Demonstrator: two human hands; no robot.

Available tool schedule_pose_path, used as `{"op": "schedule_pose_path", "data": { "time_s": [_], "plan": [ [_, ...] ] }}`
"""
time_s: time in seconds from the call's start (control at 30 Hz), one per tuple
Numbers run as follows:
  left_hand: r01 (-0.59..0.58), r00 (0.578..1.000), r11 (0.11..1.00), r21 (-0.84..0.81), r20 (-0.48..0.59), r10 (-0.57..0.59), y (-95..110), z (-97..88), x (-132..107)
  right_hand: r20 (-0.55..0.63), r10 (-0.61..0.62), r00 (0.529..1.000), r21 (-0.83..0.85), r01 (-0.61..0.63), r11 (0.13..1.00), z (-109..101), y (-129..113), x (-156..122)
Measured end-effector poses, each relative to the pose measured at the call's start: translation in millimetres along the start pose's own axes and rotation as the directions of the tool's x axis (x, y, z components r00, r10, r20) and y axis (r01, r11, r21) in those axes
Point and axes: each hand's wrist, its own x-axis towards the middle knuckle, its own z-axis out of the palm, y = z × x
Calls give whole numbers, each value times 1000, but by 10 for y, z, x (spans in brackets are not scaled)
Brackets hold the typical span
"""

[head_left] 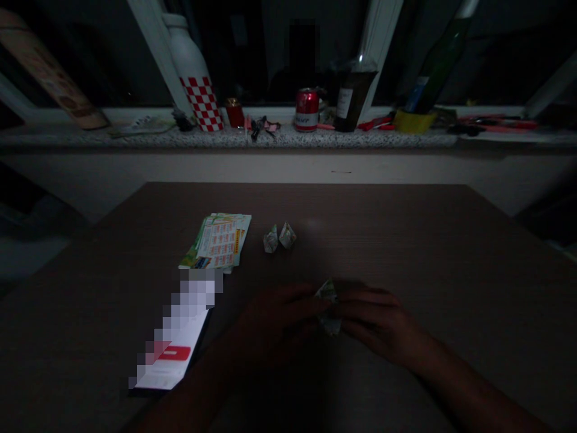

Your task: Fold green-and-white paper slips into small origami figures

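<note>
Between my two hands, just above or on the table, is a small folded paper piece (pixel 332 325) with pale and green printing. My left hand (pixel 283 316) grips it from the left, fingers closed against its side. From the right, the fingers of my right hand (pixel 378 313) press on it, the thumb side hard to make out in the dark. Beyond my hands stand two similar folded paper pieces (pixel 271 239), side by side. To the left lies a stack of printed paper slips (pixel 219 240), and nearer me a lit phone (pixel 175 355), its screen partly blurred.
The wooden table (pixel 383 222) reaches to a wall below a stone windowsill (pixel 270 139). On the sill are a white-and-red checked bottle (pixel 201 90), a red can (pixel 307 110), a dark cup (pixel 354 99) and a green bottle (pixel 437 63) in a yellow holder. The light is dim.
</note>
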Motion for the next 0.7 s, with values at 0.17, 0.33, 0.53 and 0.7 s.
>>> {"op": "schedule_pose_path", "data": {
  "time_s": [0.17, 0.33, 0.53, 0.7],
  "plan": [
    [-51, 998, 996, 76, 35, 48, -92, -29, -20, -24, 14, 1000, 47, -13, 999, 0, 35, -27],
    [-1, 998, 999, 43, 64, -2, -127, -28, -33, -79, 26, 996, 109, -18, 994, 16, 65, -40],
    [165, 986, 985, -44, 19, -165, 21, -30, 51, -166, 104, 981, 145, -80, 986, 41, 18, -9],
    [436, 892, 878, -196, -38, -451, 119, -6, 86, -266, 216, 940, 252, -149, 956, 100, -50, 40]
  ]
}}
